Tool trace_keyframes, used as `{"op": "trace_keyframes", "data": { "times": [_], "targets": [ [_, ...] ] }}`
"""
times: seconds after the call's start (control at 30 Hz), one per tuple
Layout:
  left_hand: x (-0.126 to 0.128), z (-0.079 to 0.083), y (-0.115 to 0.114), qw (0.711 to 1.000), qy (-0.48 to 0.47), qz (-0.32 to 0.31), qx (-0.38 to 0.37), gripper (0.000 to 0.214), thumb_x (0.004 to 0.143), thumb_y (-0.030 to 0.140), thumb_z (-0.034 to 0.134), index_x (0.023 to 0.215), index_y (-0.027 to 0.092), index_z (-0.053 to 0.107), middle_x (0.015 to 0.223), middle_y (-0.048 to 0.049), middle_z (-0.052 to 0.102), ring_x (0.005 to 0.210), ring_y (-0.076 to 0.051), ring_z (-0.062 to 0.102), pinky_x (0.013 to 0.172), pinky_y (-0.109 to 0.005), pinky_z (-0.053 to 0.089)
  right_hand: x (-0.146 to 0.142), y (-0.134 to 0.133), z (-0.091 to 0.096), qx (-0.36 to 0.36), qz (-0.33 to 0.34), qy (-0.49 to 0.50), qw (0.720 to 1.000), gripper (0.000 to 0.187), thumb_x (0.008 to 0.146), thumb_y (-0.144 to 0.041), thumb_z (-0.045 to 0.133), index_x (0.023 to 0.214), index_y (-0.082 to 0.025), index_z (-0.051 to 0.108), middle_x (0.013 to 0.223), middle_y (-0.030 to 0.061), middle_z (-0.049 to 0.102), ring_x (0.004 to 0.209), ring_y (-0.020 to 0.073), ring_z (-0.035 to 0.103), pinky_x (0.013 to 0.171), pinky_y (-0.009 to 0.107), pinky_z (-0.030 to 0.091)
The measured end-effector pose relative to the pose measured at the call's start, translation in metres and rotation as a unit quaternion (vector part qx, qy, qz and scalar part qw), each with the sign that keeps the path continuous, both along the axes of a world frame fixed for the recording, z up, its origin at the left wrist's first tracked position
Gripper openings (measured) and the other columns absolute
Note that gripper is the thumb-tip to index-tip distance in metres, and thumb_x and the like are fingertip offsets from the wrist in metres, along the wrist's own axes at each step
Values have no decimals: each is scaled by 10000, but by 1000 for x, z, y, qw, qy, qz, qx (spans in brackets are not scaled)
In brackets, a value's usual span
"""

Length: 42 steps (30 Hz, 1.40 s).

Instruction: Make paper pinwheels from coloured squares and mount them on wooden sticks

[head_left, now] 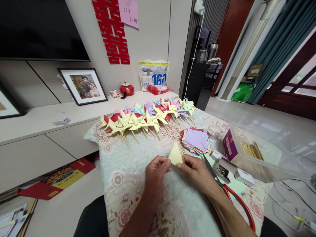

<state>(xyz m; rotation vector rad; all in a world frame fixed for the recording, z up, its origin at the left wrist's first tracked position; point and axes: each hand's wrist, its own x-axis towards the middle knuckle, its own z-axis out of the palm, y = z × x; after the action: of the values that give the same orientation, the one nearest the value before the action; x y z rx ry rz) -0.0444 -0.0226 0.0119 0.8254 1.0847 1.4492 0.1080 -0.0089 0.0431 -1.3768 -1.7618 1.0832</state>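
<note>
A pale yellow sheet of paper, folded into a triangle, is held up over the table between both hands. My left hand pinches its left corner between thumb and fingers. At the right corner, my right hand grips it the same way. Just beyond lies a stack of coloured paper squares, lilac on top. Red-handled scissors lie beside and partly under my right forearm. Farther back, many paper pinwheels on sticks lie in rows, yellow ones in front.
An open small box of metal fasteners and a white box stand at the right. Behind them is a clear plastic bin with wooden sticks. A round clear container sits near the paper stack. A flowered tablecloth covers the table.
</note>
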Motion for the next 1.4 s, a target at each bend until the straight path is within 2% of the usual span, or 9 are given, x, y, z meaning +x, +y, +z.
{"op": "trace_keyframes", "data": {
  "times": [0.27,0.37,0.47,0.63,0.8,0.93,1.1,1.2,1.4],
  "targets": [
    [2,3,-1,998,-41,-16,-37,258,699,385,771,709,155,653,629,-15,667,593,-137,582,614,-263,475,0,1,-3,19,-4,2,1000,286,833,-405,559,647,-202,482,627,-42,401,615,135,379,562,257,286],
    [2,3,-1,998,-42,-8,-38,264,703,388,776,722,153,657,630,-20,678,604,-140,606,606,-257,492,-1,1,-2,21,-17,53,998,214,821,-398,603,787,-188,626,696,-18,554,651,149,476,606,263,363],
    [2,2,-1,998,-34,-20,-42,278,695,393,786,721,146,660,607,-21,680,565,-134,603,589,-260,506,0,2,-4,17,-48,124,991,221,787,-390,660,875,-188,660,791,12,658,698,167,570,656,279,427],
    [4,2,-2,996,-54,-46,-48,306,692,419,788,737,140,670,637,-30,692,594,-145,623,583,-270,526,3,5,-9,23,-72,154,985,172,763,-356,685,796,-192,647,695,-5,634,635,153,564,614,272,426],
    [5,6,-1,996,-42,-44,-59,311,621,389,824,733,142,671,594,-28,686,563,-144,615,561,-261,516,3,4,-8,8,-64,147,987,172,760,-342,681,835,-188,670,707,-1,644,640,153,561,612,273,425],
    [5,8,-2,998,-19,-29,-51,237,641,342,788,690,161,644,592,-26,691,562,-142,610,567,-248,497,2,2,-4,-9,-38,154,987,205,765,-369,688,848,-182,673,718,-5,630,643,145,539,624,270,418],
    [4,7,-1,999,-23,-18,-41,167,645,279,746,675,177,617,560,17,655,545,-121,577,585,-229,458,1,1,-3,-20,-15,124,992,231,741,-352,701,652,-192,561,583,-55,468,562,117,405,547,248,321],
    [5,6,0,997,-54,-41,-28,198,619,280,770,691,171,621,583,27,644,547,-108,547,578,-220,426,0,2,-3,-2,-2,114,993,263,749,-350,690,620,-198,518,576,-62,428,556,113,375,538,245,302],
    [0,9,2,992,-107,-69,-11,220,672,304,792,755,163,644,683,15,668,622,-104,553,650,-228,439,0,-9,16,51,6,38,998,133,836,-328,624,803,-199,623,705,-8,597,644,150,523,619,265,398]
  ]
}}
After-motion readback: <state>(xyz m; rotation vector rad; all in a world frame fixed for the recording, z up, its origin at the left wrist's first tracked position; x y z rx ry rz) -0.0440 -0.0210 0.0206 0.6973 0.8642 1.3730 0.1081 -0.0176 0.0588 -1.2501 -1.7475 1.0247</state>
